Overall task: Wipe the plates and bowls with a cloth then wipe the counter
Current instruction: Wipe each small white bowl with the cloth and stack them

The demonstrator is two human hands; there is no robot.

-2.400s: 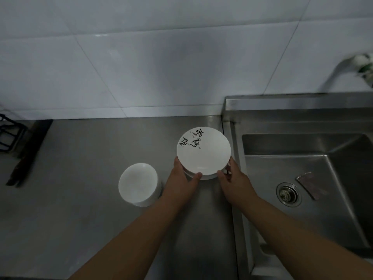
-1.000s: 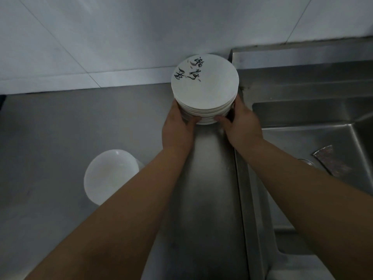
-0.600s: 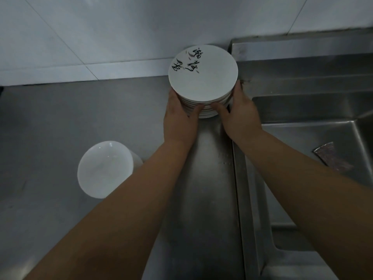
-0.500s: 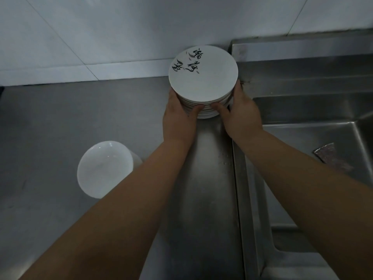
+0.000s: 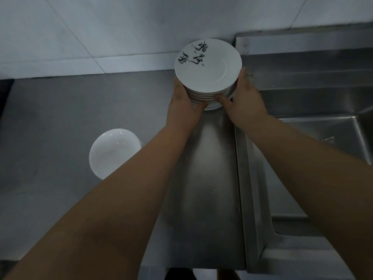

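Plate stack (image 5: pixel 209 96) is at the back of the steel counter (image 5: pixel 50 118), close to the tiled wall (image 5: pixel 121 27) & just left of the sink (image 5: pixel 302 102) rim. Both hands are on it.

Left hand (image 5: pixel 184 106) wraps the stack's left side. Its thumb (image 5: pixel 198 107) lies across the near edge low down, by the bottom plates. Its fingers go round the far-left side & are mostly hidden behind the rims.

Right hand (image 5: pixel 245 100) does the same on the right. Its thumb (image 5: pixel 221 98) presses the near edge approx mid-stack. Its fingers (image 5: pixel 242 76) run up the right side, w/ the tips reaching the rim of the top plate (image 5: pixel 210 65).

So the plates sit btwn the two palms, gripped from both sides, w/ the thumbs nearly meeting at the front. Top plate is white, face up, w/ black brush-style characters on its far-left part. Can't tell whether the stack's base rests on the counter or is held just off it, b/c the thumbs & shadow cover that edge.

Bowls (image 5: pixel 113 152) are white & nested. They stand on the counter nr the left forearm, well apart from the plates, & the arm partly covers them. A few droplets show on the counter strip beside the sink rim. A small pale scrap (image 5: pixel 328 140) lies in the basin, too dim to ID.
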